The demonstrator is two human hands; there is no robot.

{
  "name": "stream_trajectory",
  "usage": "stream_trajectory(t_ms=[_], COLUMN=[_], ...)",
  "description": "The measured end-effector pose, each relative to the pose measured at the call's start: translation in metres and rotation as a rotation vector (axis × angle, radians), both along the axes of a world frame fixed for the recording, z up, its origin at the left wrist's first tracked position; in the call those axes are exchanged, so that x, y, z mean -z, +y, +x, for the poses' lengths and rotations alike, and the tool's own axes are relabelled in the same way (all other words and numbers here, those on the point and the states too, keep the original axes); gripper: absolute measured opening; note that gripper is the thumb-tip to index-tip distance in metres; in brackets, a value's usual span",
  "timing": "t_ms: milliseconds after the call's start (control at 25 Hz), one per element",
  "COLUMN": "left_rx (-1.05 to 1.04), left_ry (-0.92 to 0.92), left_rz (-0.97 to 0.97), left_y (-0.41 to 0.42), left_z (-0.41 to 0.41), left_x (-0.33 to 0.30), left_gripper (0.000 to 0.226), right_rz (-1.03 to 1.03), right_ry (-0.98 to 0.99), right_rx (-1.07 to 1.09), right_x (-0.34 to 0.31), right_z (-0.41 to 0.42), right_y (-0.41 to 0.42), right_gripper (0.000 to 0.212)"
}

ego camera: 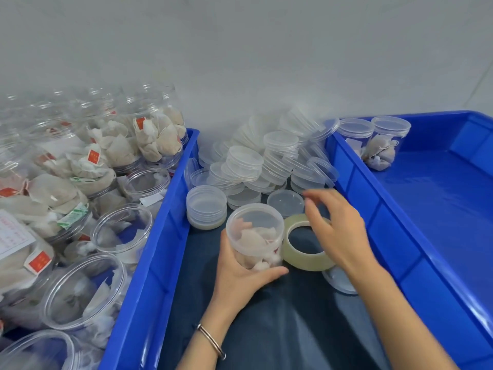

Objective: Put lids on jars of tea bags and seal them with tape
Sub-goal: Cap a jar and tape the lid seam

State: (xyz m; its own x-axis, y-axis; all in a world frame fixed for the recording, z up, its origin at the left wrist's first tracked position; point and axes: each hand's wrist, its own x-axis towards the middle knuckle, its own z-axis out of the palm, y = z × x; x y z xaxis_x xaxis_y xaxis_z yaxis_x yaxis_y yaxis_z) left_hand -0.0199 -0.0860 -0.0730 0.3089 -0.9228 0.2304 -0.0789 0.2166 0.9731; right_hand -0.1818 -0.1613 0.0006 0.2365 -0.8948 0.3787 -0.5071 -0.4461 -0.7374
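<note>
A view from above onto a dark work surface set between two blue plastic trays. The person's left hand wraps around a clear plastic jar of tea bags, thumb curled round its lower side; the jar is tilted toward the camera and already wears a clear lid. Just to its right, touching the jar, a roll of clear tape stands tilted on its edge. The right hand is over the roll with its fingers spread and loosely bent, the palm side against the roll's right rim (motion blur hides whether the fingertips actually clasp the tape). A thin metal bangle circles the left wrist. Behind the hands, against a pale wall, lies a loose heap of clear lids, some stacked, some toppled; a short neat stack of lids stands just left of the held jar. The left blue tray is crowded with open jars of tea bags, several lying on their sides, with red and green tags showing. The right blue tray holds two lidded jars in its far corner, side by side. Another clear lid lies partly hidden under the right wrist.
</note>
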Motion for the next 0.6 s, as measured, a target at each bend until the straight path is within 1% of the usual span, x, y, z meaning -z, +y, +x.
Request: stream_trajectory(t_ms=[40,80,120,160,200,240,280,320,360,400,440,480,520,560,600], left_rx=[0.009,0.038,0.054,0.067,0.063,0.059,0.032,-0.024,-0.106,-0.192,-0.253,-0.272,-0.248,-0.186,-0.108], left_ry=[-0.019,-0.023,-0.038,-0.045,-0.058,-0.039,-0.003,0.034,0.043,0.008,-0.073,-0.178,-0.294,-0.411,-0.519], left_rz=[-0.003,-0.011,-0.004,0.013,0.034,0.038,0.012,-0.050,-0.128,-0.209,-0.273,-0.312,-0.306,-0.248,-0.157], left_y=[-0.001,-0.002,-0.001,0.000,0.002,0.005,0.009,0.012,0.014,0.015,0.015,0.014,0.013,0.010,0.007], left_z=[0.001,0.003,0.005,0.007,0.009,0.010,0.010,0.010,0.009,0.006,0.002,-0.003,-0.010,-0.017,-0.024], left_x=[0.000,-0.001,-0.001,-0.002,-0.005,-0.012,-0.019,-0.027,-0.038,-0.051,-0.065,-0.078,-0.090,-0.101,-0.108], left_gripper=[0.096,0.098,0.101,0.107,0.114,0.117,0.111,0.097,0.079,0.063,0.051,0.044,0.044,0.050,0.059], right_rz=[0.088,0.167,0.214,0.201,0.143,0.053,-0.015,-0.019,0.031,0.100,0.185,0.266,0.351,0.379,0.333], right_ry=[0.263,0.550,0.797,0.956,1.039,1.026,0.919,0.697,0.420,0.120,-0.098,-0.247,-0.350,-0.396,-0.380], right_rx=[0.033,-0.022,-0.106,-0.153,-0.141,-0.100,-0.052,-0.004,0.041,0.078,0.096,0.101,0.086,0.053,-0.010], right_x=[0.008,0.018,0.027,0.035,0.041,0.042,0.040,0.036,0.029,0.018,0.007,-0.002,-0.008,-0.013,-0.016], right_z=[-0.015,-0.024,-0.028,-0.028,-0.027,-0.025,-0.024,-0.023,-0.026,-0.025,-0.026,-0.026,-0.024,-0.023,-0.022], right_y=[0.000,0.002,0.006,0.008,0.011,0.013,0.015,0.015,0.019,0.018,0.021,0.024,0.027,0.034,0.046], right_gripper=[0.048,0.059,0.067,0.067,0.059,0.048,0.038,0.033,0.034,0.039,0.045,0.047,0.045,0.039,0.035])
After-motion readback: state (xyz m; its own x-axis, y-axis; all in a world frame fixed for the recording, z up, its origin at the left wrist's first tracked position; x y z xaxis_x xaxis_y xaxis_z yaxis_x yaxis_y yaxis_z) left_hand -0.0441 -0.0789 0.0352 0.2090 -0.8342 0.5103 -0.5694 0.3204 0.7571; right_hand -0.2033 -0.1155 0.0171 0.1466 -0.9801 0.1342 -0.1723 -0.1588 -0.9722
